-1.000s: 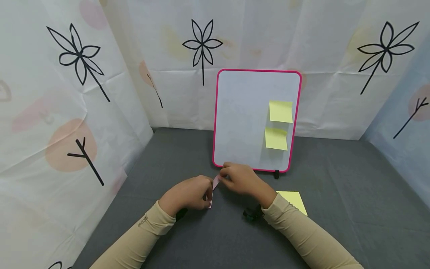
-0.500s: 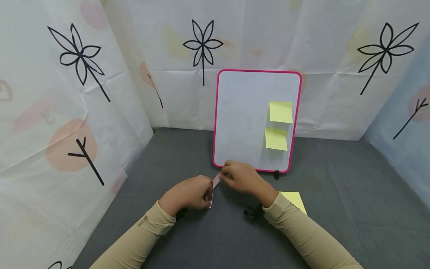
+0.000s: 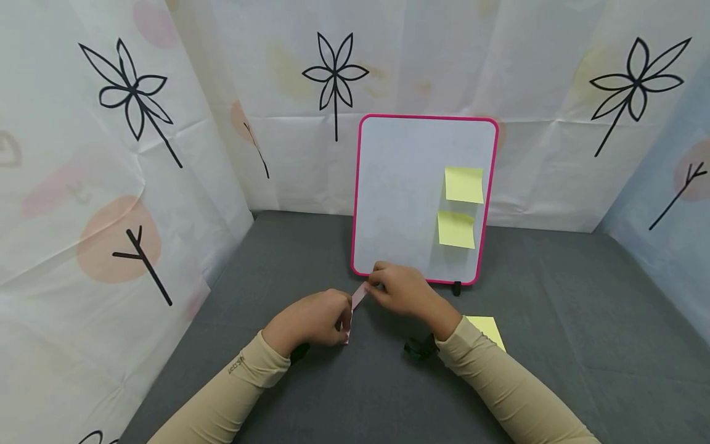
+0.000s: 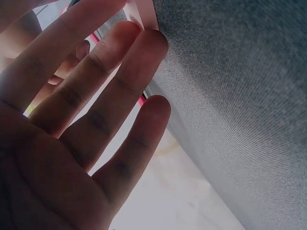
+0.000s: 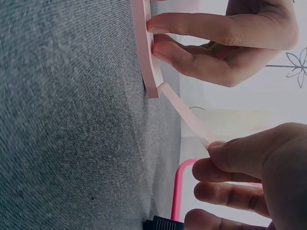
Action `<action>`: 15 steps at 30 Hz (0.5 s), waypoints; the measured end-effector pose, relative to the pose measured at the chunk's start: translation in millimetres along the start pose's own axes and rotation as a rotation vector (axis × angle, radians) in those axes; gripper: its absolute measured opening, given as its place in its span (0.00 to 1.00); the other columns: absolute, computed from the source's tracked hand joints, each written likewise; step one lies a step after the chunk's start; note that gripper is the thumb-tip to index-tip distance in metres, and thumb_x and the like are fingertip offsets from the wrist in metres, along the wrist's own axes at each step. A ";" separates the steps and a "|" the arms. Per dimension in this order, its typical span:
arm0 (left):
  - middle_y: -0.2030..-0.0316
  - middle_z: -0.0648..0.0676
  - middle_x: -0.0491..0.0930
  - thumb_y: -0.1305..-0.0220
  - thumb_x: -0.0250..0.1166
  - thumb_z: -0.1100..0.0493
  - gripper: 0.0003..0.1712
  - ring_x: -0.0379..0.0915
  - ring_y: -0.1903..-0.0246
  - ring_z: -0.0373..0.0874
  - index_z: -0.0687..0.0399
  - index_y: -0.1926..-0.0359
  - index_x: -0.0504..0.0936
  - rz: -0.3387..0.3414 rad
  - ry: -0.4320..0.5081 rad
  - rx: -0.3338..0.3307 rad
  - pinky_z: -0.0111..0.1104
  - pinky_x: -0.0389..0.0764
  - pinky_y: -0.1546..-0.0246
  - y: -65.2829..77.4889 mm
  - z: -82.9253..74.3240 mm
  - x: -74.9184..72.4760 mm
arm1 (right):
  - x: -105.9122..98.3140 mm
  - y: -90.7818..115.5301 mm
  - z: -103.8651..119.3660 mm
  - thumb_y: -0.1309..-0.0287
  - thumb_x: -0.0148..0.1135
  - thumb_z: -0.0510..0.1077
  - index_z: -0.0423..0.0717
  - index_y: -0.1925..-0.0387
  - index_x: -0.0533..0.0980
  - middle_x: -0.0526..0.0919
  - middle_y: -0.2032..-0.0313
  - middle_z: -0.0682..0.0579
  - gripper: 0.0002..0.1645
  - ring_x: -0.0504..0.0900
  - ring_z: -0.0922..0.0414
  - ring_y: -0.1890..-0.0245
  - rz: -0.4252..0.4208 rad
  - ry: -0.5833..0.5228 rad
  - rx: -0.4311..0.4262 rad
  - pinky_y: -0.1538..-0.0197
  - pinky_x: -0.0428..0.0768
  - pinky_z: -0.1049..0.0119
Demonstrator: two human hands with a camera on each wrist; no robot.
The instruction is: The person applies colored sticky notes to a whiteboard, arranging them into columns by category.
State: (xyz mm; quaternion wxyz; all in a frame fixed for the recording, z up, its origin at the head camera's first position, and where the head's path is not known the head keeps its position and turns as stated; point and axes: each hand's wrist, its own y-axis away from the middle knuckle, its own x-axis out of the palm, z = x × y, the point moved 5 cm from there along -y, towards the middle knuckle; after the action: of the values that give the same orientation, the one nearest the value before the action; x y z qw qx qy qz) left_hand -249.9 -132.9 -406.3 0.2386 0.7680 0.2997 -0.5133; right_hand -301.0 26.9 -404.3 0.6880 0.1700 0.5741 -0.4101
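Note:
My left hand holds a pink sticky note pad low over the dark cloth, fingertips against its face. In the left wrist view, part of the pad shows beyond the fingertips. From the pad's end, a pink sticky note stretches out slanted. My right hand pinches the free end of that note between thumb and forefinger, in front of the board's lower edge. Most of the pad is hidden by the left hand in the head view.
Behind the hands stands a pink-framed whiteboard. It bears an upper yellow sticky note and a lower one. More yellow paper lies partly under the right forearm. A black foot supports the board.
My right hand has moved slightly up and to the right, drawing the pink note's free end further from the pad. The left hand stays in place.

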 end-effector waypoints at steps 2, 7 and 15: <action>0.68 0.46 0.80 0.43 0.77 0.64 0.04 0.71 0.72 0.34 0.52 0.72 0.90 0.001 -0.001 -0.003 0.28 0.76 0.69 -0.1 0.4 0.3 | -1.1 0.0 0.0 0.31 0.70 0.48 0.51 0.62 0.89 0.81 0.68 0.58 0.07 0.74 0.64 0.73 -0.004 -0.001 -0.003 0.69 0.74 0.71; 0.68 0.46 0.80 0.43 0.78 0.64 0.05 0.71 0.72 0.34 0.51 0.72 0.89 0.002 0.000 -0.007 0.28 0.76 0.69 -0.4 0.6 0.6 | -3.3 0.0 -1.4 0.31 0.70 0.47 0.51 0.63 0.88 0.81 0.68 0.58 0.06 0.73 0.64 0.73 -0.024 0.005 -0.015 0.69 0.74 0.70; 0.69 0.48 0.80 0.42 0.78 0.63 0.08 0.70 0.74 0.34 0.50 0.74 0.87 0.001 0.004 -0.027 0.29 0.76 0.70 1.3 0.1 0.5 | -17.7 0.6 -8.2 0.31 0.69 0.45 0.50 0.68 0.86 0.82 0.67 0.56 0.08 0.74 0.63 0.73 -0.094 0.001 -0.010 0.69 0.74 0.68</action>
State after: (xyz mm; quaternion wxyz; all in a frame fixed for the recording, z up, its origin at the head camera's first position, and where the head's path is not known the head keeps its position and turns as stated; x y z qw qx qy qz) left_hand -248.9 -133.8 -406.8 0.2487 0.7658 0.3066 -0.5076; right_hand -306.0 39.6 -390.3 0.6687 0.1395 0.5838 -0.4389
